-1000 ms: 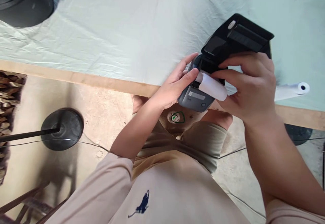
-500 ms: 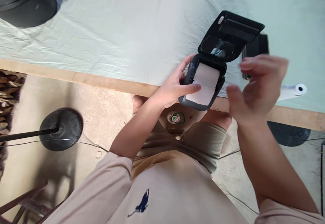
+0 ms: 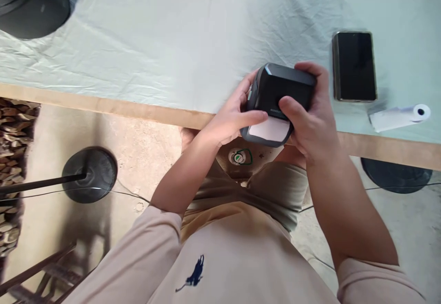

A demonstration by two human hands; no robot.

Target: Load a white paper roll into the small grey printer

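Observation:
A small dark grey printer (image 3: 279, 93) with its black lid down rests at the near edge of the table (image 3: 172, 42). A strip of white paper (image 3: 269, 130) sticks out below the lid. My left hand (image 3: 230, 118) grips the printer's left side, thumb on the paper's edge. My right hand (image 3: 310, 113) wraps over the lid and right side, thumb pressed on the lid's front.
A black phone (image 3: 353, 65) lies face up on the pale cloth to the right. A white paper roll (image 3: 399, 116) lies near the table edge beyond it. A dark round object (image 3: 31, 1) sits at the far left. Black stand bases (image 3: 90, 173) rest on the floor.
The paper roll went into the printer, my right hand let go of it, then swung the lid down shut. The phone, hidden before, now shows.

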